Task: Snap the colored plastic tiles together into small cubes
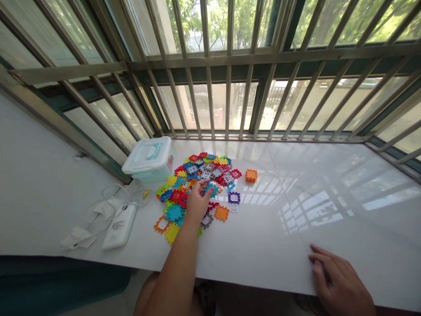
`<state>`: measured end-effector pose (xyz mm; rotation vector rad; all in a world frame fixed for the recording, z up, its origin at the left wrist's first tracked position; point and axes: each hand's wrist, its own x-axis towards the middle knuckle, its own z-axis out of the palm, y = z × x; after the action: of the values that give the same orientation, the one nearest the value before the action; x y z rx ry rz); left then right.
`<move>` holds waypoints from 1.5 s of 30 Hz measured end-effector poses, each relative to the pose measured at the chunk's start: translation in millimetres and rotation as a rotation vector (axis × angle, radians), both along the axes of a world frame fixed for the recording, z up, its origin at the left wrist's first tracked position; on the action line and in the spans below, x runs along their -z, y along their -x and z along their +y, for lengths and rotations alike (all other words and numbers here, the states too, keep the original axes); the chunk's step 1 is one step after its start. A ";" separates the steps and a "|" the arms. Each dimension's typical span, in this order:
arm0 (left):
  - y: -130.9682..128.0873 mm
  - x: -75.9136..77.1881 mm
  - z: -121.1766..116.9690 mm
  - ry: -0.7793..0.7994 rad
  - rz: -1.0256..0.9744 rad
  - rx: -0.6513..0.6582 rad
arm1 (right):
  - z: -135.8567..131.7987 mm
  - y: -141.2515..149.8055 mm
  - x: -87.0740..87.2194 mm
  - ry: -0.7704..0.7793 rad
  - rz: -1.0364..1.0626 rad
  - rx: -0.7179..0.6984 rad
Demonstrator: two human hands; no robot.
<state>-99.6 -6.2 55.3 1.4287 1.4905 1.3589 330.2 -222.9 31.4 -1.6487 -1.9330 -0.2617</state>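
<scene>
Mint plastic box point(148, 160) stands by a heap of notched tiles point(179, 197), where my left hand point(198, 201) has its fingers clamped on a blue tile point(211, 189); an edge pinch should spare its neighbours. Past an orange block point(251, 176), my right hand point(342, 281) rests on the bench point(253, 245), grip unclear.

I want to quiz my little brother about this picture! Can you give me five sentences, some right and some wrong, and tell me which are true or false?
1. The left hand holds a blue tile. True.
2. The right hand is in the pile. False: it is at the table's near edge, apart from the pile.
3. An orange block sits apart from the pile. True.
4. The box has no lid on. False: its lid is on.
5. Bars cross the window. True.
</scene>
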 end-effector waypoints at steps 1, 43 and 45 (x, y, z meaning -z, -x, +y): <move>0.0 -0.7 -0.5 0.000 0.008 0.001 | -0.1 0.3 -0.2 0.001 0.001 0.001; -6.9 -43.3 -36.0 0.150 0.933 0.489 | 0.6 3.1 -4.0 -0.021 -0.036 -0.002; -9.0 -45.3 -37.6 0.126 0.934 0.487 | 0.8 3.3 -3.9 -0.025 -0.035 0.001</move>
<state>-90.6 -43.8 100.7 2.2980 1.5292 0.2655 326.9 -222.1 35.3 -1.6385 -1.9469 -0.3158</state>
